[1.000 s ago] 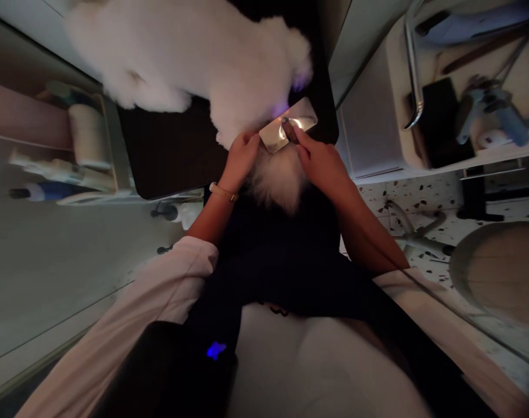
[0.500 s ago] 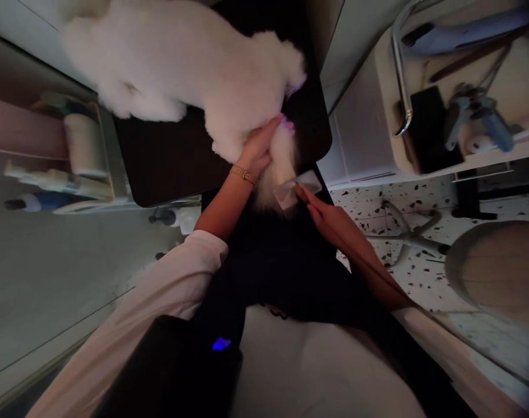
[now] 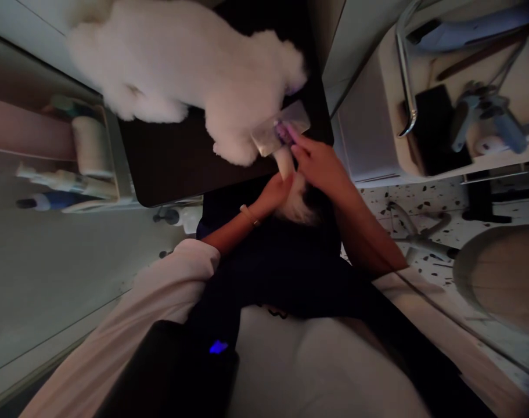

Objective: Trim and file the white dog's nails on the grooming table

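A fluffy white dog (image 3: pixel 177 64) stands on the black table (image 3: pixel 168 159), its body across the top of the view. My left hand (image 3: pixel 277 191) is closed around a narrow furry part, which looks like the dog's tail (image 3: pixel 299 206); its long hair spreads out below my fingers. In my right hand (image 3: pixel 319 162) is a slicker brush (image 3: pixel 264 136), gripped by its handle. The brush's pale, flat head lies against the dog's rear, just above my left hand. Part of the handle is hidden by my fingers.
At right, a white trolley (image 3: pixel 364 128) carries clippers (image 3: pixel 473 32) and other grooming tools. Bottles, one a white pump bottle (image 3: pixel 68 181), stand in a rack at left. A round stool (image 3: pixel 503 273) is at lower right on the speckled floor.
My left hand has moved down toward me along the tail. My right hand has brought the brush up and left from the hair's end to near the dog's rear.
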The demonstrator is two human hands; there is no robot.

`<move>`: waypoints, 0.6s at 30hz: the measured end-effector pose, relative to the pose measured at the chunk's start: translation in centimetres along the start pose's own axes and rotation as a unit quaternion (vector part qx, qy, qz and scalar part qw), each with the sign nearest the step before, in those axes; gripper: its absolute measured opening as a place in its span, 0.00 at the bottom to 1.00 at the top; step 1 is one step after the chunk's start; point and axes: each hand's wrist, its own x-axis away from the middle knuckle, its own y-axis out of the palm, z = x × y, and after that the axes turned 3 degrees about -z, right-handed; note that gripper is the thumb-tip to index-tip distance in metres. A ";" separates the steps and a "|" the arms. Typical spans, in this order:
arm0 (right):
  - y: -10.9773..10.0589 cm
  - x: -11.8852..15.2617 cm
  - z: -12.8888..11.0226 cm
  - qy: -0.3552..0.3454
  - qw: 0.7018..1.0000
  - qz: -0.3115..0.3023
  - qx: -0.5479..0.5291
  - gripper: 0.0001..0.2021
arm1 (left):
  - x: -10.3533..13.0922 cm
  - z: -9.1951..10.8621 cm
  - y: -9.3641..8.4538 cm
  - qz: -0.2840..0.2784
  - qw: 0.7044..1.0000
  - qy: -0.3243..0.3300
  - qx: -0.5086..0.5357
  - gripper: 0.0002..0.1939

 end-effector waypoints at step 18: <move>3.3 4.2 1.3 0.049 0.991 -0.026 0.122 0.31 | -3.9 6.1 -6.4 0.047 0.995 0.028 0.084 0.17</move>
